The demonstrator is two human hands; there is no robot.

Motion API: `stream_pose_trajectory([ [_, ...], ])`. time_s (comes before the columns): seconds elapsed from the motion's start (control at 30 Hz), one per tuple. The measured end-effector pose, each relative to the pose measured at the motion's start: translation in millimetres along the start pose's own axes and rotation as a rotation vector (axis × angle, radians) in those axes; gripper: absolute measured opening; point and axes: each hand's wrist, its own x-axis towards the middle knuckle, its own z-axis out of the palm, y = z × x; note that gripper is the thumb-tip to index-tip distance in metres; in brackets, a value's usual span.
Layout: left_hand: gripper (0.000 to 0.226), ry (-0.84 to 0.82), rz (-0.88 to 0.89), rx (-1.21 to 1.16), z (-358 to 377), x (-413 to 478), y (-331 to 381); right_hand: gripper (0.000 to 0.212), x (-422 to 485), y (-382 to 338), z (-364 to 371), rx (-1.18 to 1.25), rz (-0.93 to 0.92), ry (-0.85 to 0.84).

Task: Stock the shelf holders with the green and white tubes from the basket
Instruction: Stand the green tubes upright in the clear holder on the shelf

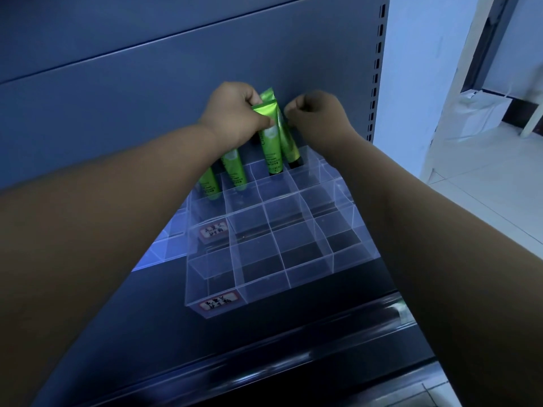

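A clear tiered holder (308, 271) with many square cells stands on the dark shelf. Its back row has two green and white tubes standing at the left (210, 186) (233, 168). My left hand (235, 113) grips the top of a third green tube (271, 151), whose lower end sits in a back-row cell. A fourth tube (289, 145) with a black cap leans right beside it over the neighbouring cell. My right hand (314, 116) has its fingers curled and pinches that tube's upper edge. The basket is out of view.
The grey back panel of the shelf rises just behind the tubes. A slotted upright (377, 69) marks the shelf's right end. Another clear holder (173, 233) sits to the left. Red-framed labels (219, 304) mark the holder's front. A white bag (482, 113) lies on the floor at right.
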Motion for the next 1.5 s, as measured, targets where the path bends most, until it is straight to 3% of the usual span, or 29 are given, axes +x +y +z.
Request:
stream_pose_trajectory([
  [0.1, 0.018, -0.029, 0.009, 0.062, 3.7, -0.5, -0.3, 0.021, 0.2, 7.2, 6.6, -0.025, 0.076, -0.071],
  [0.23, 0.017, -0.033, 0.022, 0.172, 6.2, -0.4, -3.9, 0.016, -1.8, 10.7, 11.1, -0.477, 0.012, -0.214],
  [0.37, 0.009, -0.013, 0.019, 0.301, 5.0, 0.6, -7.7, 0.03, -4.8, 10.1, 15.9, -0.582, 0.0, -0.22],
  [0.57, 0.01, -0.011, 0.051, 0.335, 1.9, 1.9, -10.7, 0.018, -6.3, 11.8, 14.7, -0.484, -0.072, -0.174],
  [0.73, 0.015, -0.02, 0.094, 0.375, -3.1, 5.8, -9.9, 0.028, -5.9, 11.0, 0.1, -0.388, 0.024, -0.148],
  [0.9, 0.014, 0.0, 0.112, 0.391, -5.2, 8.3, -11.8, 0.053, 0.1, 31.7, -6.4, -0.214, 0.037, -0.145],
  [1.27, 0.017, 0.037, 0.114, 0.384, -6.7, 8.6, -14.7, 0.027, -3.0, 17.1, -1.4, -0.165, 0.011, -0.194],
  [1.5, 0.009, 0.003, 0.099, 0.34, -9.4, 4.6, -11.8, 0.021, -5.1, 16.8, -5.0, -0.117, 0.07, -0.208],
])
